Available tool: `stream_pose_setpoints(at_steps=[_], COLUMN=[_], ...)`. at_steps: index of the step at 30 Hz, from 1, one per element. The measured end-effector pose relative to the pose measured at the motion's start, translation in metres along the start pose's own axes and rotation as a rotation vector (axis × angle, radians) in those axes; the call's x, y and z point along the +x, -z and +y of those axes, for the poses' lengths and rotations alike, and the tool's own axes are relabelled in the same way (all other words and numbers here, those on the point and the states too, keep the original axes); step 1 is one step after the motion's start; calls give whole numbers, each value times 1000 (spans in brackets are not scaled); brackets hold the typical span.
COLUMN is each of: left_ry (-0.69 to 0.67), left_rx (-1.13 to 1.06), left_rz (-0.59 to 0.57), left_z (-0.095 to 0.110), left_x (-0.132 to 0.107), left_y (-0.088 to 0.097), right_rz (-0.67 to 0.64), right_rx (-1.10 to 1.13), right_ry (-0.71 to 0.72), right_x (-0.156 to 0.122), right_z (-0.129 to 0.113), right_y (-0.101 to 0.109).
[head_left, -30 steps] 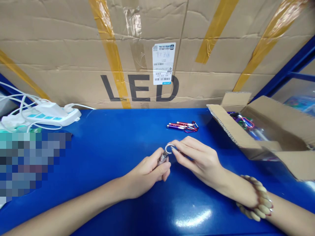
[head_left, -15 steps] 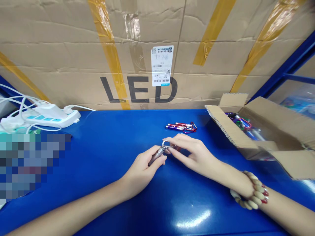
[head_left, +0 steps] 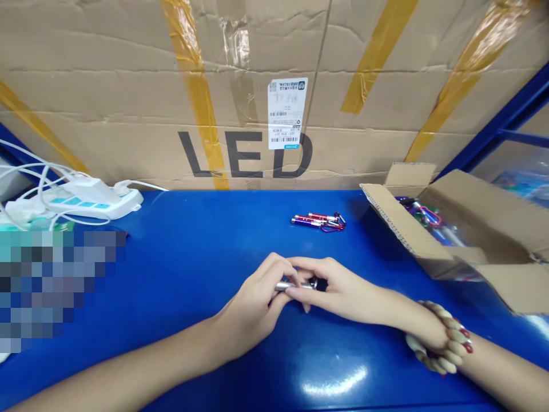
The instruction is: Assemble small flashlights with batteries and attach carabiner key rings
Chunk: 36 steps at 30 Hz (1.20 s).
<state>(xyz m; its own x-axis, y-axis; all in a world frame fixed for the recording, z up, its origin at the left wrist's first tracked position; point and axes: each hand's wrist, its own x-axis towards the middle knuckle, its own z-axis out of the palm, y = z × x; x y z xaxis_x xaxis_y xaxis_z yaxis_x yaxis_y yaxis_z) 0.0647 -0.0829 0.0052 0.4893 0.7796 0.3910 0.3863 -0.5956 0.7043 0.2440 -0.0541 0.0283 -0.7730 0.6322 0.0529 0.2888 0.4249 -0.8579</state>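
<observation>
A small silver keychain flashlight lies level between both my hands, just above the blue table. My left hand pinches its left end with fingers closed. My right hand, with a bead bracelet on the wrist, closes on its right end; the carabiner ring is hidden under those fingers.
Two red and purple keychain flashlights lie on the table beyond my hands. An open cardboard box with more of them stands at the right. A white power strip with cables sits at the left. A large "LED" carton walls the back.
The flashlight has turned from tilted with its ring up to lying level. Both hands have closed in around it and dropped slightly toward me.
</observation>
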Motion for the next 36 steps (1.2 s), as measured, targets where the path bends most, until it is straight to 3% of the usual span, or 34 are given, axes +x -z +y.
stream_pose_setpoints(at_steps=[5, 8, 12, 19, 22, 26, 30, 36], left_ry=[-62, -65, 31, 109, 175, 263, 290, 260], left_rx=[25, 16, -24, -98, -220, -411, -538, -646], left_rz=[109, 187, 253, 208, 179, 233, 275, 275], left_z=[2, 2, 0, 3, 4, -6, -16, -10], left_x=[1, 3, 5, 6, 5, 5, 5, 6], left_y=[0, 1, 1, 2, 5, 8, 7, 7], right_rz=[-54, 22, 114, 110, 186, 305, 357, 331], right_rx=[26, -2, -15, 70, 70, 6, -10, -34], right_ry=[-49, -17, 6, -45, -42, -56, -77, -95], right_x=[0, 1, 2, 3, 4, 4, 5, 6], right_z=[0, 2, 4, 6, 8, 10, 9, 9], right_y=[3, 3, 3, -1, 0, 4, 6, 3])
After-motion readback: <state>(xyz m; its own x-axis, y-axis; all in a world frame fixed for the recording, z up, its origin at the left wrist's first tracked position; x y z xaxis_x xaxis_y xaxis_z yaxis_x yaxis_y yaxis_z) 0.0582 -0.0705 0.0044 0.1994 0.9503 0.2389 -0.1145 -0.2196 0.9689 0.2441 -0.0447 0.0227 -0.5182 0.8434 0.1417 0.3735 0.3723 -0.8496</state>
